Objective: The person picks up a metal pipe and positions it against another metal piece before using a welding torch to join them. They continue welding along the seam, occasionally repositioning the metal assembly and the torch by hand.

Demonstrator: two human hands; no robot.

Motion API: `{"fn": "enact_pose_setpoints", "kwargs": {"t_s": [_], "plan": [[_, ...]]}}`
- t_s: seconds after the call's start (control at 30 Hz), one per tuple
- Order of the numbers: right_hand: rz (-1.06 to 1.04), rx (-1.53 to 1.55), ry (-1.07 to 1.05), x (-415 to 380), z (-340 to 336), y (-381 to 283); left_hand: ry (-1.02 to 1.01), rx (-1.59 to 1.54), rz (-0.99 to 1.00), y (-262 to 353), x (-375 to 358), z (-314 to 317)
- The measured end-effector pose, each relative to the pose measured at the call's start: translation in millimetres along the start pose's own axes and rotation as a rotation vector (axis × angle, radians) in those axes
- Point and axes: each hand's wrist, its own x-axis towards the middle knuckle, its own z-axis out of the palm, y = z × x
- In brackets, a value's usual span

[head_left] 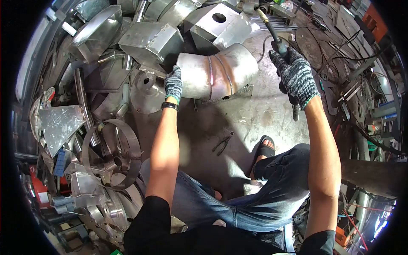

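Note:
A segmented metal pipe elbow (193, 75) lies on its side in front of me. Two weld seams cross it, with brown heat tint around them and a bright, glowing-looking patch (211, 78) on the left seam. My left hand (174, 84), in a grey knit glove, is closed on the elbow's left rim; its inner fingers are hidden. To the right of the elbow, my gloved right hand (295, 76) grips a welding torch (277, 39) by its handle. The brass-coloured nozzle points up and away, apart from the elbow.
Pliers (223, 143) lie on the floor below the elbow. Sheet-metal boxes (151, 40) crowd the far side. A large metal ring (87, 148) and scrap pieces are heaped at left. Cables (340, 57) and metal bars lie at right. My sandalled foot (265, 148) is close by.

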Motion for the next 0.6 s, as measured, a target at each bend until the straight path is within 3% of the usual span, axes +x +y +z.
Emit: {"fn": "enact_pose_setpoints", "kwargs": {"t_s": [0.07, 0.1, 0.13, 0.23, 0.27, 0.33, 0.37, 0.4, 0.47, 0.5, 0.53, 0.57, 0.6], "plan": [[-0.02, -0.028, 0.017, 3.3, 1.0, 4.5, -0.004, 0.281, -0.635, 19.3, 16.8, -0.3], [0.019, -0.023, 0.01, 0.3, -0.7, -0.2, -0.105, 0.496, -0.528, -19.2, 22.3, 4.0], [0.021, -0.021, 0.007, -0.7, -2.3, -3.9, -0.106, 0.499, -0.528, -33.0, 35.6, 2.3], [0.032, -0.024, 0.001, -5.8, 4.8, 0.2, -0.328, 0.285, -0.223, -62.5, 51.1, -5.5], [-0.052, -0.053, 0.027, -2.1, 10.6, 9.1, -0.329, 0.281, -0.228, -47.8, 46.6, -9.5], [-0.226, -0.12, 0.102, 13.3, 9.7, 23.4, -0.29, 0.183, -0.623, 35.4, 42.3, -18.2], [-0.116, -0.07, 0.057, 1.7, 4.8, 8.1, -0.277, 0.145, -0.835, 51.4, 30.9, -20.6], [-0.104, -0.071, 0.049, 2.1, 4.6, 9.5, -0.284, 0.152, -0.845, 29.5, 24.7, -22.4], [-0.219, -0.087, 0.085, 3.6, 4.4, 14.4, -0.338, 0.348, -0.651, -7.2, 26.0, -27.1], [-0.198, -0.057, 0.078, 0.4, 5.5, 9.4, -0.376, 0.117, -0.357, -10.8, 15.7, -34.1], [-0.198, -0.062, 0.066, -2.8, 5.7, 4.9, -0.469, 0.253, -0.528, 51.6, 20.5, -40.3], [-0.139, -0.064, 0.038, -6.3, 4.9, -0.6, -0.46, 0.249, -0.54, 22.5, 19.4, -42.4], [-0.084, -0.064, 0.005, -8.8, 7.6, -6.1, -0.541, 0.37, -0.396, -6.6, 28.9, -39.6]]}}
